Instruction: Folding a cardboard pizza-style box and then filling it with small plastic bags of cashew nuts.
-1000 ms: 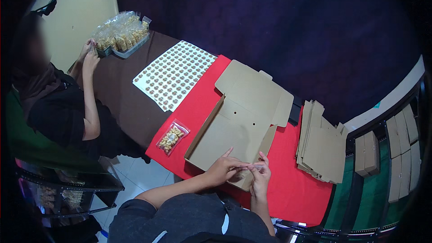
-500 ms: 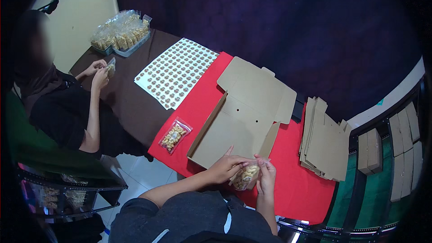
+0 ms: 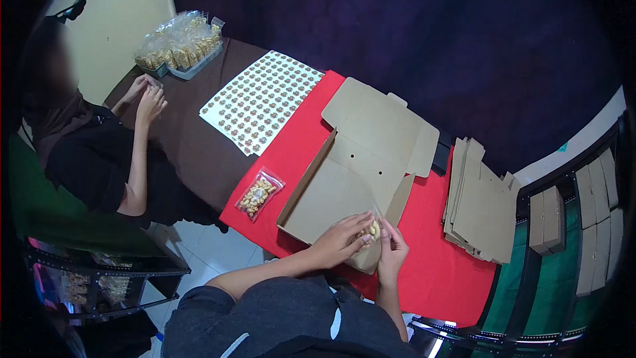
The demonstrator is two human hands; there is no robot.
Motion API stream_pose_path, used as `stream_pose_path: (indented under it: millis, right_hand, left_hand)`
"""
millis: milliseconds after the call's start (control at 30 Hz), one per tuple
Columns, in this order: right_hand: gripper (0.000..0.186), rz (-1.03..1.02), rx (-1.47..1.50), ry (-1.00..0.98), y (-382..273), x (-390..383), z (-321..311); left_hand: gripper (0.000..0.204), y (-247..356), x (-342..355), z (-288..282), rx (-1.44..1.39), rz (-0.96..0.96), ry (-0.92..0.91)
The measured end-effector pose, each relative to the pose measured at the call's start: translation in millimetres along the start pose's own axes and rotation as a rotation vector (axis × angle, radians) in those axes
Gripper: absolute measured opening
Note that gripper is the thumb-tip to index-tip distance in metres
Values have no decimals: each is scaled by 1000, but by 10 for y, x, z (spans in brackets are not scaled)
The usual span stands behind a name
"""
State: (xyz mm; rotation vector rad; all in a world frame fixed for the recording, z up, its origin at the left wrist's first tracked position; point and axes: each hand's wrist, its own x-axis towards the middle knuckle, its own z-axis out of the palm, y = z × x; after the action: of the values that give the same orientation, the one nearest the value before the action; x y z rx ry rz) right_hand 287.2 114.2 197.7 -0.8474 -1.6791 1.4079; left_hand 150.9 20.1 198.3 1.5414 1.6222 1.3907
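My left hand (image 3: 338, 242) and my right hand (image 3: 391, 252) both grip a small clear bag of pale curved snack pieces (image 3: 371, 230), pinching it over the near end of an open cardboard box (image 3: 328, 185). The box has its lid folded back. Left of it, another filled clear bag (image 3: 258, 197) with a round label lies on the red cloth (image 3: 447, 285). A stack of printed round-sticker sheets (image 3: 258, 96) lies beyond that bag.
At the left, a co-worker (image 3: 99, 166) holds a small packet in both hands near a tub full of snack bags (image 3: 179, 43). Flat cardboard pieces (image 3: 480, 202) are stacked at the right. Closed cardboard boxes (image 3: 593, 222) sit on racks farther right; another rack (image 3: 99, 278) stands lower left.
The bag in my hands has turned and risen, and my fingers have shifted upward on it. The co-worker's hands moved away from the tub with a packet.
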Motion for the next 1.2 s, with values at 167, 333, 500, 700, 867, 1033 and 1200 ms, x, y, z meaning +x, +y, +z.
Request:
stream_pose_path:
  millis: [167, 333, 500, 700, 867, 1033, 1200]
  right_hand:
    - [35, -127, 55, -106, -56, -46, 7]
    - [22, -127, -55, -40, -13, -33, 5]
    - [21, -156, -81, 48, -6, -16, 29]
    - [27, -72, 196, 202, -110, -17, 108]
    - [15, -68, 167, -69, 64, -8, -25]
    - [6, -52, 196, -196, 48, -27, -98]
    - [9, 7, 127, -208, 8, -42, -152]
  left_hand:
    - [62, 93, 29, -56, 15, 64, -2]
    - [63, 138, 26, -24, 17, 64, 33]
    - [39, 138, 5, -10, -38, 8, 64]
    - [17, 105, -1, -46, -102, -21, 56]
    - [18, 85, -16, -40, 22, -26, 123]
    - [13, 5, -17, -133, -17, 3, 188]
    - [10, -36, -56, -157, -45, -18, 133]
